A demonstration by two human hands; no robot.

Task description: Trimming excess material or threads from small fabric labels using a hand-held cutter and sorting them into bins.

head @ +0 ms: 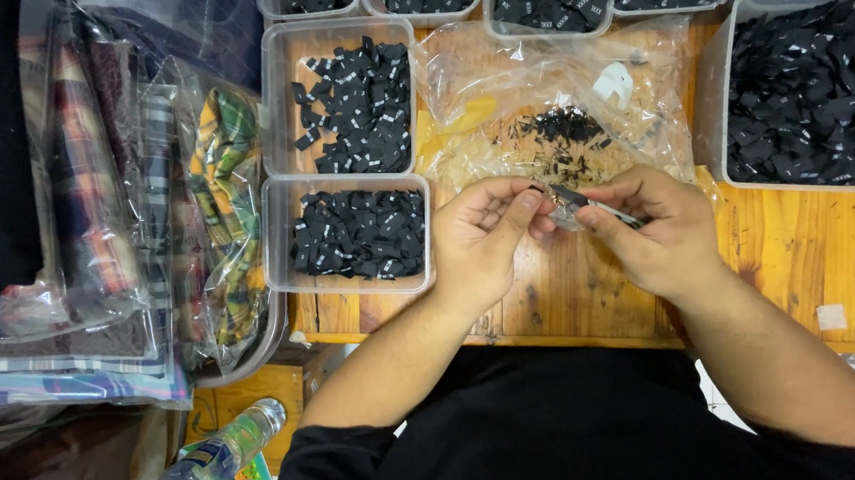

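Your left hand [483,241] and right hand [652,229] meet over the wooden desk [799,244], just in front of your body. Between them you hold a small black woven label [567,196]; the fingers [526,208] of the left hand pinch its one end, and the right hand fingers grasp a thin silver metal tool [611,211], maybe tweezers or small scissors, I cannot tell which. To do this well, keep the label flat and tight between the fingertips, and bring the tool tip only to the edge, slowly. Just behind your hands lies a crumpled clear plastic bag [559,110] with small black cuttings. A clear plastic tray of black folded labels [359,235] stands just beside your left hand, so finished pieces are near to reach.
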